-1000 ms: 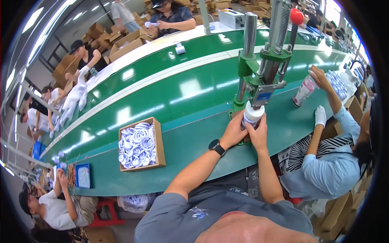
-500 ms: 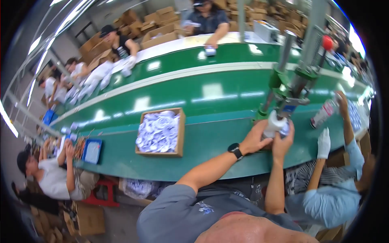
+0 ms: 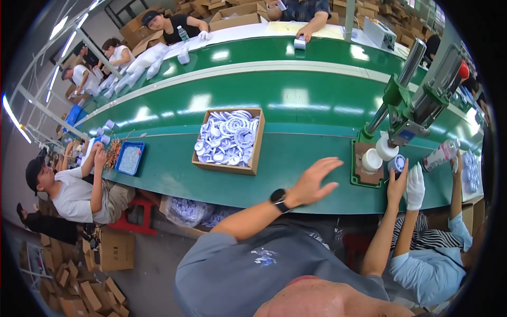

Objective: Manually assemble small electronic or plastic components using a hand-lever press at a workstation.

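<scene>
My left hand (image 3: pixel 312 182) hovers open, fingers spread, over the green table (image 3: pixel 296 182), between a cardboard box (image 3: pixel 254 158) of several blue-and-white round lids (image 3: pixel 227 138) and a green hand press (image 3: pixel 417 108). My right hand (image 3: pixel 396 182) reaches up to the press base (image 3: pixel 359 177) and grips a small round jar with a blue-and-white lid (image 3: pixel 397 162). A plain white jar (image 3: pixel 371 159) stands on the base beside it, under the press head.
A co-worker's white-gloved hand (image 3: pixel 415 186) is right next to my right hand, and their other hand holds a bottle (image 3: pixel 441 154). A blue tray (image 3: pixel 129 158) lies at the left by a seated person (image 3: pixel 74 193). More people work across the green conveyor belt (image 3: pixel 296 100).
My left hand has let go of the jar at the press and swung left, open, toward the box of lids. My right hand stays at the press. The view has turned left.
</scene>
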`<state>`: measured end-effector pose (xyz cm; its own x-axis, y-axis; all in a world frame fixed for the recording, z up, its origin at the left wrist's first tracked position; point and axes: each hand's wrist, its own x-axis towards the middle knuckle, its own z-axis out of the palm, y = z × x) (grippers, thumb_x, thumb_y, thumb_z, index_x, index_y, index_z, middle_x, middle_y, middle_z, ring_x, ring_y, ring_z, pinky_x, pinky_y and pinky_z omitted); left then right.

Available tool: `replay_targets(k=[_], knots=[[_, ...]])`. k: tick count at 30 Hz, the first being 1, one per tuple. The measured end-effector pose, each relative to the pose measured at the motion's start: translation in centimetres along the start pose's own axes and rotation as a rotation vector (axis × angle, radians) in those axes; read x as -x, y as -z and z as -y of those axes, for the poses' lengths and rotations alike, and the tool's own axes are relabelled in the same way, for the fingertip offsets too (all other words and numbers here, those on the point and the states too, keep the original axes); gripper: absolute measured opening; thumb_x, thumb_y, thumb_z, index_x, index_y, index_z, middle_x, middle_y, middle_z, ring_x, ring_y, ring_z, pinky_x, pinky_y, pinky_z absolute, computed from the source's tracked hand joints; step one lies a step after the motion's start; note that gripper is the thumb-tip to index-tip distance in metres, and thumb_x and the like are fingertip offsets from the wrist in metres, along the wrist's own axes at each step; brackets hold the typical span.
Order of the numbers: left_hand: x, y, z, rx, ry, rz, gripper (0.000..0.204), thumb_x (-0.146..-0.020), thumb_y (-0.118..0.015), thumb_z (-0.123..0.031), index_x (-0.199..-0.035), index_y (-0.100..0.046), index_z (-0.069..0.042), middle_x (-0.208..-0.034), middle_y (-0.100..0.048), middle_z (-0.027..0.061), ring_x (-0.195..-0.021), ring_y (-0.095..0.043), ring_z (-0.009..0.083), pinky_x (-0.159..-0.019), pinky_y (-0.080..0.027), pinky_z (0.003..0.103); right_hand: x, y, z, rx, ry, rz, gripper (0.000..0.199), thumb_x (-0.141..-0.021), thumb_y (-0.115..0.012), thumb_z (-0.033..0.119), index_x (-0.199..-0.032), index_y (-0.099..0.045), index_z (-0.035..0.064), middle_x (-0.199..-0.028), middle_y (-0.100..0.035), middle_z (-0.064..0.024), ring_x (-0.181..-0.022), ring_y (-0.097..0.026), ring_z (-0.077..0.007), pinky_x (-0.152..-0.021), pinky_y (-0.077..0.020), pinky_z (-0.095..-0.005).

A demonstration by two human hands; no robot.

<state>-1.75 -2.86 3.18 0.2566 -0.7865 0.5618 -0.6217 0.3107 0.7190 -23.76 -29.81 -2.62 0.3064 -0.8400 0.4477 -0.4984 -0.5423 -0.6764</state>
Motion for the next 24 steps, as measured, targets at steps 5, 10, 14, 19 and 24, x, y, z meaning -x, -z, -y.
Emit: replay_targets(k=[5,10,14,19,24], knots=[[7.3,8.7,-2.8,-0.229,0.112,-0.260,0.023,-0.083,-0.062,-0.007,-0.105,-0.065,-0.001,-0.104,-0.066,0.0161,-0.100,-0.063,0.0335,-0.090,-0.049,0.040,1.6,-0.3,3.1,0.126,0.139,-0.038,0.061,-0.090,-0.061,0.011,-0.144,-0.035,-0.0010,-0.141,-0.044,-0.0234,-0.131,-0.041,-0.0362,-0.109,-0.0316,-0.0391],[10.7,17.2,-2.0,-0.647,0.209,-0.611,0.019,-0.083,-0.062,-0.004,-0.101,-0.065,0.001,-0.100,-0.066,0.0157,-0.094,-0.062,0.0337,-0.084,-0.049,0.038,9.3,-1.8,9.3,-0.003,0.163,-0.370,0.046,-0.087,-0.056,0.003,-0.131,-0.047,-0.0048,-0.133,-0.050,-0.0196,-0.125,-0.047,-0.0325,-0.108,-0.0325,-0.0389],[10.7,21.8,1.1,-0.645,0.392,-0.699,0.031,-0.087,-0.061,-0.013,-0.116,-0.061,0.000,-0.116,-0.062,0.0174,-0.110,-0.058,0.0326,-0.096,-0.044,0.040,13.2,-5.2,18.2,-0.431,0.274,0.262,0.047,-0.079,-0.056,-0.004,-0.126,-0.051,-0.0005,-0.124,-0.054,-0.0169,-0.114,-0.053,-0.0299,-0.100,-0.0411,-0.0385],[9.2,22.5,5.2,-1.004,0.323,-0.419,0.049,-0.086,-0.065,-0.029,-0.126,-0.055,-0.002,-0.128,-0.054,0.0180,-0.117,-0.051,0.0355,-0.100,-0.038,0.046,10.9,-10.6,26.1,-0.529,0.569,0.538,0.056,-0.076,-0.061,-0.002,-0.130,-0.049,0.0032,-0.127,-0.051,-0.0204,-0.118,-0.051,-0.0369,-0.099,-0.0419,-0.0403],[8.4,21.5,5.5,-0.985,0.357,-0.393,0.051,-0.085,-0.066,-0.034,-0.125,-0.057,-0.004,-0.127,-0.054,0.0177,-0.116,-0.051,0.0357,-0.100,-0.038,0.045,6.4,-18.9,33.1,-0.339,0.833,0.527,0.061,-0.074,-0.069,0.007,-0.131,-0.050,0.0060,-0.131,-0.050,-0.0200,-0.123,-0.046,-0.0395,-0.102,-0.0400,-0.0439]])
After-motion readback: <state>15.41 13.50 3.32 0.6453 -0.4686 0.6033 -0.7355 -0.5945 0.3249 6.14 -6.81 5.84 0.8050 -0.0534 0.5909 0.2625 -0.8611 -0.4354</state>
